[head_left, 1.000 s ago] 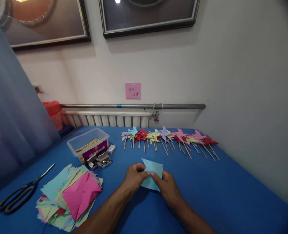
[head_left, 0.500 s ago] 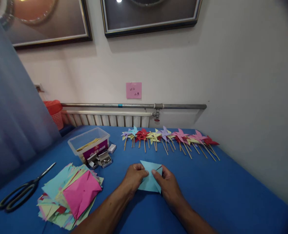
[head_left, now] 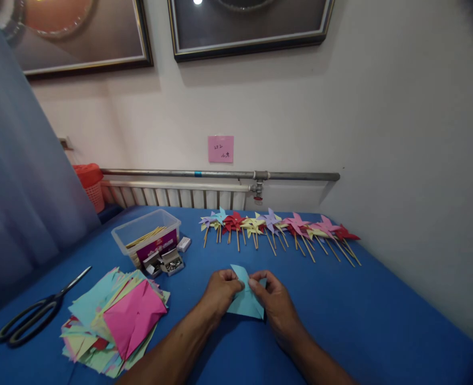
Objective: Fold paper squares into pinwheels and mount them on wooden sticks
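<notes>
A light blue paper square [head_left: 246,306] with cut corners is held just above the blue table, between both hands. My left hand [head_left: 221,293] pinches its left side, thumb on top. With thumb and fingers my right hand [head_left: 274,299] grips the upper right part, where a corner is bent inward toward the middle. The fingers hide part of that fold. Left of my hands lies a loose pile of coloured paper squares [head_left: 87,299], a pink cut square [head_left: 136,319] on top.
Black-handled scissors [head_left: 39,315] lie at far left. A clear plastic box [head_left: 130,227] of wooden sticks stands behind the pile, beside small open boxes of metal pins [head_left: 172,264]. Finished paper pinwheels [head_left: 256,222] on sticks line the table's back, before a radiator and pipe [head_left: 220,175].
My right thumb and fingers have brought the blue square's upper right corner further in toward its middle. My left hand stays almost still.
</notes>
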The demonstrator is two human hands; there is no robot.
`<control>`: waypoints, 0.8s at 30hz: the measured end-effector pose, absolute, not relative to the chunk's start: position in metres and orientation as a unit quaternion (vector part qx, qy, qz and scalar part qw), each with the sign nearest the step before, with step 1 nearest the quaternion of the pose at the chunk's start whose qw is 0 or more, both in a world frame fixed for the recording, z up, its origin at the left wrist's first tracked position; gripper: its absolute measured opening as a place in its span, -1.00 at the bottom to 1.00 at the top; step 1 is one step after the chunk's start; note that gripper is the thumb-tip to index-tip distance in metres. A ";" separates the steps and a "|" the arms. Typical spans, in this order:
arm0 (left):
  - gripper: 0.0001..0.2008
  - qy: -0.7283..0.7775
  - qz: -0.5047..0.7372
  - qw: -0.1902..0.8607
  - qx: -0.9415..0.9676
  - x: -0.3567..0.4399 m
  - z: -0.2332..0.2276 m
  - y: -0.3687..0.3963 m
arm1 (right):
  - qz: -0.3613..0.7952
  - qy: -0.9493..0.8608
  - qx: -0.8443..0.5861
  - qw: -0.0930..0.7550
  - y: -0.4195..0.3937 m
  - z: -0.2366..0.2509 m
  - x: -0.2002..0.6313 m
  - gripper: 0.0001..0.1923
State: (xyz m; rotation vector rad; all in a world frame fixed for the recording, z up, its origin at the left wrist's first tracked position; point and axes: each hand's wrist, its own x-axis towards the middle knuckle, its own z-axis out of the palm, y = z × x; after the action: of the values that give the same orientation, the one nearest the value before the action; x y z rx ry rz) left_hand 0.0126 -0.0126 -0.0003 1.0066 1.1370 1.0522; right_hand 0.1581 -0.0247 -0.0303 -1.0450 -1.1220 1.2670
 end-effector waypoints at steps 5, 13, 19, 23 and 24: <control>-0.88 0.489 0.450 0.608 0.435 0.014 -0.002 -0.013 | 0.531 -0.473 -0.447 0.543 -0.022 -0.037 0.160 -0.52; -0.86 0.486 0.445 0.615 0.433 0.012 0.000 -0.012 | 0.517 -0.470 -0.462 0.546 -0.017 -0.040 0.159 -0.52; -0.80 0.473 0.452 0.623 0.428 0.012 0.003 -0.015 | 0.523 -0.478 -0.465 0.531 -0.014 -0.044 0.161 -0.50; -0.78 0.474 0.454 0.621 0.429 0.012 0.005 -0.016 | 0.541 -0.467 -0.464 0.523 -0.012 -0.046 0.163 -0.48; -0.78 0.473 0.454 0.621 0.430 0.011 0.006 -0.017 | 0.541 -0.465 -0.468 0.521 -0.012 -0.046 0.163 -0.48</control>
State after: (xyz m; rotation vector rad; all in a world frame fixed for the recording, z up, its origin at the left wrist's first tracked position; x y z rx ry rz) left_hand 0.0114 -0.0166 0.0057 0.9883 1.0866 1.0443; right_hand 0.1629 -0.0119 -0.0464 -1.1206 -1.1145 1.2972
